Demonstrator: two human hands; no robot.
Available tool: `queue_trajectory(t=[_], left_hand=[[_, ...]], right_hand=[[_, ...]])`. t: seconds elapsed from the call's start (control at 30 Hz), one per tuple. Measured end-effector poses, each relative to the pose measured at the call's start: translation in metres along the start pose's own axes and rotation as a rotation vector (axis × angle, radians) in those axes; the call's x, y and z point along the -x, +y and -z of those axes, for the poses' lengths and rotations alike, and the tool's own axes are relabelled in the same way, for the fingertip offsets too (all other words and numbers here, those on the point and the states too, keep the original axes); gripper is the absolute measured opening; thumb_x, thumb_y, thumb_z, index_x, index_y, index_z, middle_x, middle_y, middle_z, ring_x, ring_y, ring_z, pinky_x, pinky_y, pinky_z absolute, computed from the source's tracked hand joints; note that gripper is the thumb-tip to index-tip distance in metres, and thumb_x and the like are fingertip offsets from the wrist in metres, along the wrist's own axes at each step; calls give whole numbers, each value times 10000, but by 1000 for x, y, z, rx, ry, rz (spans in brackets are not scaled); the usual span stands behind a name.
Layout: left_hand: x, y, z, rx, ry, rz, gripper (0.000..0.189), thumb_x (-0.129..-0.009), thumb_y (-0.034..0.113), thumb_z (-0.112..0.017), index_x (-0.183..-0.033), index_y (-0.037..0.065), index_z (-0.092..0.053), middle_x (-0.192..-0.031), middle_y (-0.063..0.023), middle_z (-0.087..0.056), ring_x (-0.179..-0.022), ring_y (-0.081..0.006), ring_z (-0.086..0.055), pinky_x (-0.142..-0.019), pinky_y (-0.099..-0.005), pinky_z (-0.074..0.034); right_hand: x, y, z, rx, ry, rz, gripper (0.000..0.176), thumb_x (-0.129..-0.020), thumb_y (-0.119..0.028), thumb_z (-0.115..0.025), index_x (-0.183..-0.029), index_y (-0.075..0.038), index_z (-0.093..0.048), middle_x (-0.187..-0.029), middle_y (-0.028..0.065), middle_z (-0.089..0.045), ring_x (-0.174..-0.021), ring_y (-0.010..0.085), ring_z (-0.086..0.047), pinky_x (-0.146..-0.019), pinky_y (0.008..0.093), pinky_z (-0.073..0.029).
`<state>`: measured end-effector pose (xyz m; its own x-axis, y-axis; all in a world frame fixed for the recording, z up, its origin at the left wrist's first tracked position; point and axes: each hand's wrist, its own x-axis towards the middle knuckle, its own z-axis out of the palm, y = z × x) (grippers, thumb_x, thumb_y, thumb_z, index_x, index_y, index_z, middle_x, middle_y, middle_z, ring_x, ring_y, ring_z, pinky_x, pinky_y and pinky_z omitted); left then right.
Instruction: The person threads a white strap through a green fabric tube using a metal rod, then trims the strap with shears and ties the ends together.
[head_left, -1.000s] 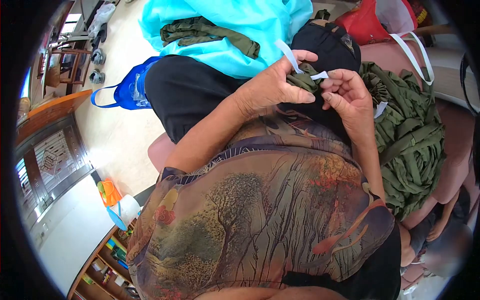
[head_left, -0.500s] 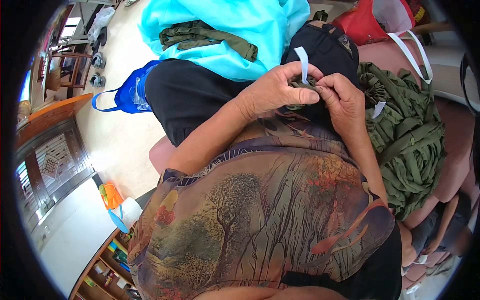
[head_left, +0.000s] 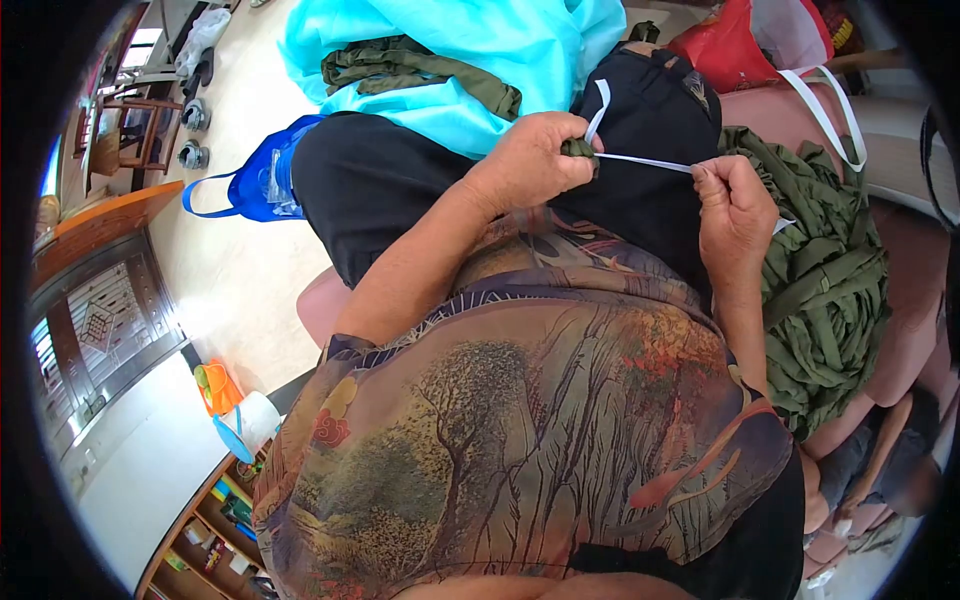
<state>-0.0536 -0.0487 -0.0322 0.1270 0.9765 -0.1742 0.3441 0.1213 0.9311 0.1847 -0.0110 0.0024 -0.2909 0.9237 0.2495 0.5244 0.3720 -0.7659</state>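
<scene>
My left hand (head_left: 537, 158) is closed around a small bunch of olive-green cloth (head_left: 577, 148) above my lap. A narrow white strip (head_left: 645, 161) runs taut from that bunch to my right hand (head_left: 738, 208), where thumb and forefinger pinch its end. The strip's other end (head_left: 602, 100) sticks up loose beside my left hand. Most of the cloth in my left hand is hidden by the fingers. To the right of my right hand lies a large pile of olive-green cloth (head_left: 825, 290) on the pink seat.
Bright turquoise cloth (head_left: 450, 35) with an olive-green piece (head_left: 420, 75) on it lies beyond my knees. A blue bag (head_left: 262, 180) stands on the floor at left. A red bag (head_left: 715, 50) with white handles sits at upper right. Another person's arm (head_left: 885, 455) shows at lower right.
My right hand has moved right and slightly down, away from my left hand, drawing the white strip out straight between them. My left hand has shifted a little left and closed on the green cloth.
</scene>
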Motion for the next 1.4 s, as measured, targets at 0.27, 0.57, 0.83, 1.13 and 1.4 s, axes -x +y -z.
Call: queue_trajectory(t=[0.27, 0.57, 0.83, 1.13, 1.4], left_hand=[[6, 2, 13, 400, -115, 256, 169, -778, 44, -650, -942, 34, -690, -775, 24, -614, -686, -46, -534, -641, -222, -457], [11, 23, -4, 772, -293, 271, 294, -814, 127, -685, -1083, 36, -609, -975, -89, -666, -780, -122, -629, -677, -252, -508], [-2, -5, 13, 1292, -26, 352, 550, -934, 553, -529, -1104, 30, -557, -1028, -173, -652, -874, -312, -683, -670, -407, -584], [-106, 59, 166, 1160, 307, -126, 640, -957, 475, -536, -1353, -9, -401, -1270, -178, -489, -1156, -376, -527, -985, -605, -429], [-114, 47, 198, 981, 569, -329, 460, -977, 362, -546, -1150, -61, -496, -1120, -215, -560, -1135, -412, -545, -991, -544, -473]], right_hand=[[-1, 10, 1, 106, 52, 59, 149, -867, -96, -689, -814, -19, -572, -704, 112, -571, -610, 220, -539, -596, 303, -451], [0, -14, -13, -261, -330, 26, 137, -845, -32, -676, -965, -13, -613, -798, 101, -613, -735, 191, -629, -673, 277, -485], [15, -15, 14, -191, -302, -82, 69, -870, -18, -645, -935, 2, -634, -808, 81, -632, -728, 140, -612, -658, 261, -472], [20, -24, 20, -282, -332, -23, 70, -848, 26, -647, -908, 11, -616, -777, 83, -616, -691, 136, -589, -635, 252, -466], [30, -16, 29, -315, -286, -81, 77, -832, 28, -646, -901, 10, -617, -770, 78, -617, -689, 152, -595, -636, 262, -462]])
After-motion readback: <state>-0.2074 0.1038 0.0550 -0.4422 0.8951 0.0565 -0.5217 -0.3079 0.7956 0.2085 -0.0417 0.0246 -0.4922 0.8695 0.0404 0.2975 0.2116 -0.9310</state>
